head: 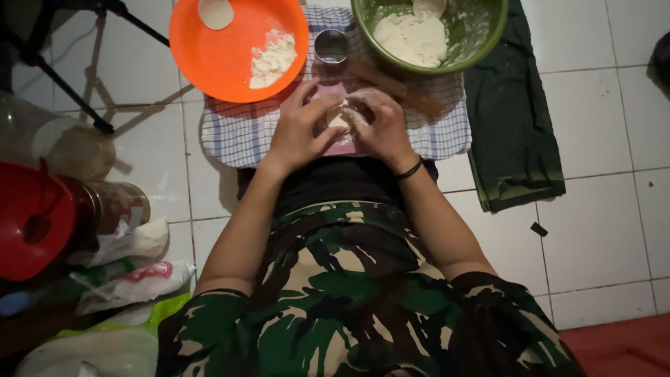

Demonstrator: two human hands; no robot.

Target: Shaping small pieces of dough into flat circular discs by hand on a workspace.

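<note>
Both my hands meet over a checked cloth (237, 132) on the tiled floor. My left hand (299, 129) and my right hand (380, 127) together hold a small pale lump of dough (338, 119), fingers curled around it. My right wrist wears a dark band. A wooden rolling pin (401, 91) lies just beyond my right hand. A small metal cup (331, 46) stands past the dough.
An orange plate (223, 59) with flour and a flat dough disc sits far left; a green bowl (481, 35) of dough far right. A dark green cloth (513, 119) lies right. Jars, a red lid (31, 220) and plastic bags crowd the left side.
</note>
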